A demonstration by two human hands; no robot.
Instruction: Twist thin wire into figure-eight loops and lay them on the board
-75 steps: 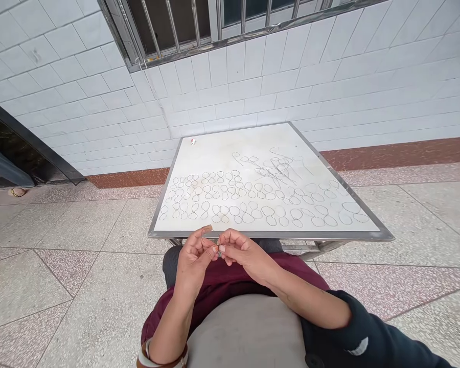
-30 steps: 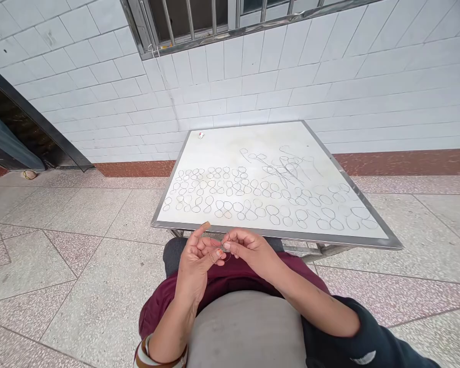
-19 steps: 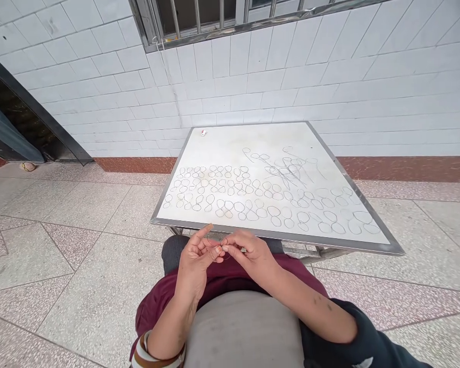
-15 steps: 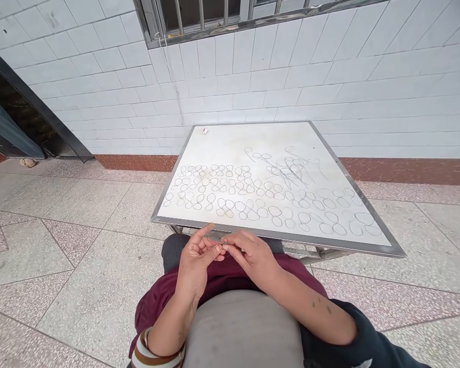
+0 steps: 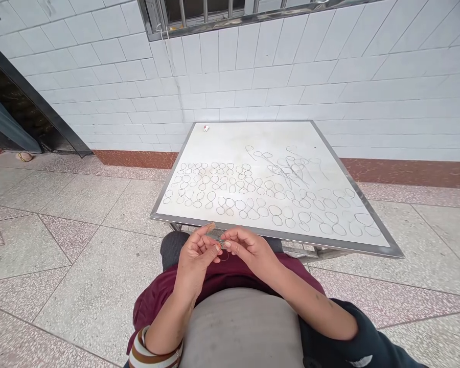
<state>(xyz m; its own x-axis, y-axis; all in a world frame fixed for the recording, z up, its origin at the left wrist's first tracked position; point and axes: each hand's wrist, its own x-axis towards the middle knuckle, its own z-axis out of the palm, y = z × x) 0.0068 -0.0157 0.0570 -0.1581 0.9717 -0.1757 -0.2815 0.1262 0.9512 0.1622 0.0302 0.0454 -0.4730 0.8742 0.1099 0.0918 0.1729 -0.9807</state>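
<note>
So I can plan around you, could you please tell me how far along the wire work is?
The rows of paired loops on the table look done. A thin wire is in work between the left hand and right hand. The looser tangle behind the rows may be what is left.

just the one cam here, up on the head, facing forward and pretty steeply down. belly (image 5: 245, 332) is super close at 6 o'clock, table (image 5: 268, 135) mid-range, wall (image 5: 272, 76) farther back at 12.
</note>
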